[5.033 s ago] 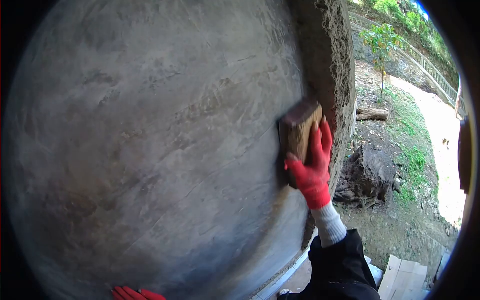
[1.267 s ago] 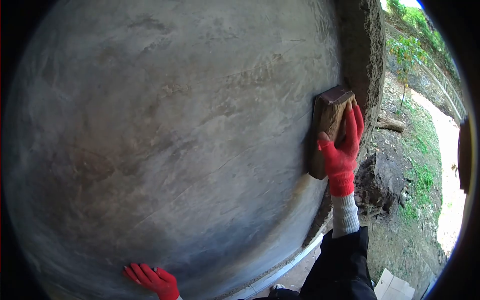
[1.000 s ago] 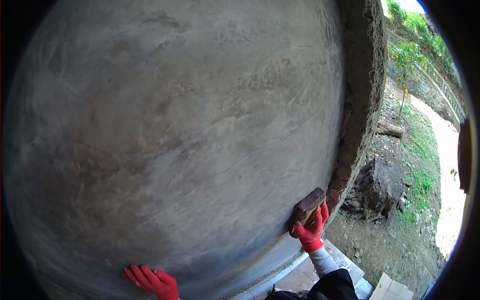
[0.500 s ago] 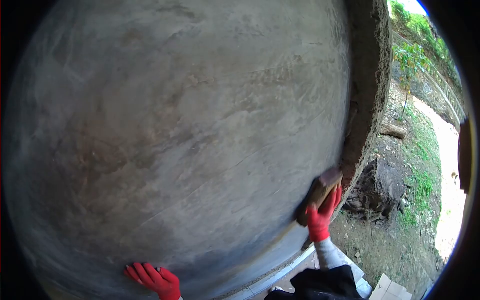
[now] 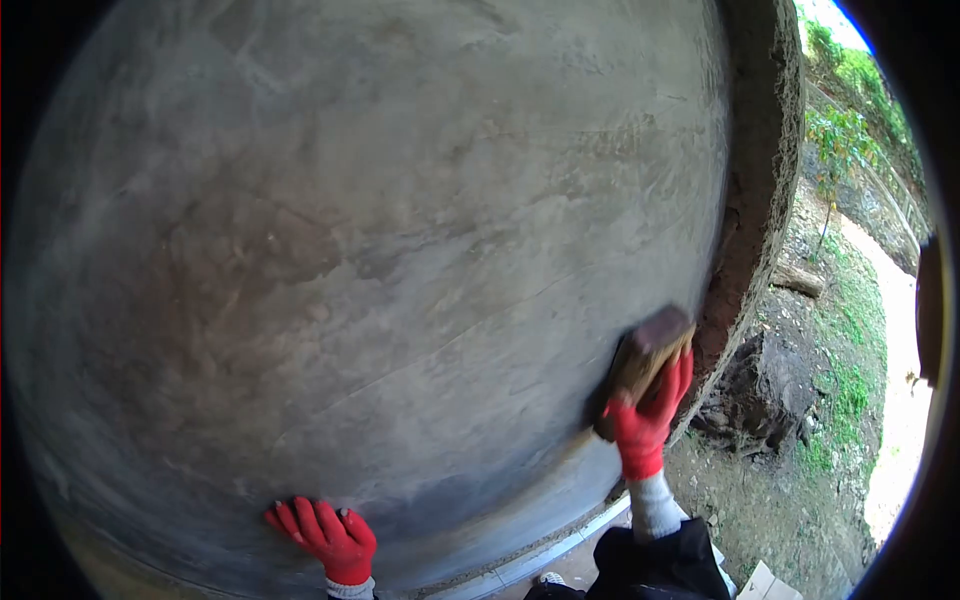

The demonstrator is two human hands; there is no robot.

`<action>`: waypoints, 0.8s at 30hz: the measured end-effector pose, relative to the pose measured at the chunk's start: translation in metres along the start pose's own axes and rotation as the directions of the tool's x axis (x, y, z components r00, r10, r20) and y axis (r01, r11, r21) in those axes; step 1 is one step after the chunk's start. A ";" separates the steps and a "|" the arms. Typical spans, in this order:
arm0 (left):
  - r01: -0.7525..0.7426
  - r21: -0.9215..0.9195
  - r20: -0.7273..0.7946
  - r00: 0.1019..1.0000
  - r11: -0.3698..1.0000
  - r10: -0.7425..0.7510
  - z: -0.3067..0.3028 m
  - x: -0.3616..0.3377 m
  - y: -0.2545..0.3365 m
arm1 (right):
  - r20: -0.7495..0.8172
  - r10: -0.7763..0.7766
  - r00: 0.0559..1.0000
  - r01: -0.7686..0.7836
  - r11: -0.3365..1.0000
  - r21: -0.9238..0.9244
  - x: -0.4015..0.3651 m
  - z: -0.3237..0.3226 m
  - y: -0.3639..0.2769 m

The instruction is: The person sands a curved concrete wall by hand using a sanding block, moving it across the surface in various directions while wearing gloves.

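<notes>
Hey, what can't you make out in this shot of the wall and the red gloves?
Head view:
- Working face of the wooden block: pressed to the wall, hidden behind the block and the right hand.
- Palm of the left hand: flat on the wall; wrist cut by the bottom edge.
- Block's grain: motion-blurred.
- Wall's outer parts: lost in the lens's dark rim.

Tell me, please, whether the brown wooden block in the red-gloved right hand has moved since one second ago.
Yes. The brown wooden block sits higher up the grey wall's rough edge, farther from the pale strip below.
</notes>
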State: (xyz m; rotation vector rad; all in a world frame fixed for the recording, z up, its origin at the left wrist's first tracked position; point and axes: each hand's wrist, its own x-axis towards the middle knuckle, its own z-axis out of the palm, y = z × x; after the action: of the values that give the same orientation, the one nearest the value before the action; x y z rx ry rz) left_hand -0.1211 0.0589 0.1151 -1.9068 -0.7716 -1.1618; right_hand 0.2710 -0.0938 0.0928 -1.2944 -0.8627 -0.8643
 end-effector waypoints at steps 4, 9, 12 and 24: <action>-0.005 -0.048 0.007 1.000 0.999 0.006 -0.002 -0.004 0.000 | 0.129 0.099 0.987 -0.101 0.995 0.008 -0.164 -0.010 0.011; 0.000 -0.073 0.005 1.000 0.997 0.000 -0.001 -0.002 0.001 | 0.075 -0.163 0.984 0.167 0.985 -0.052 0.028 0.006 -0.044; -0.005 -0.090 0.021 1.000 0.996 0.007 -0.002 -0.003 -0.001 | 0.060 -0.141 0.988 0.142 0.989 -0.027 0.096 0.014 -0.080; -0.017 -0.351 0.069 0.997 0.936 0.044 -0.024 -0.004 -0.006 | 0.149 -0.206 0.967 0.223 0.969 -0.105 -0.033 0.012 -0.063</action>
State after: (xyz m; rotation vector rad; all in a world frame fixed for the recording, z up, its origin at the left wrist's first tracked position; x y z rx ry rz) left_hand -0.1386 0.0414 0.1200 -2.2585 -0.6006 -1.2808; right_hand 0.1989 -0.0850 0.0909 -1.3952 -1.0882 -1.0198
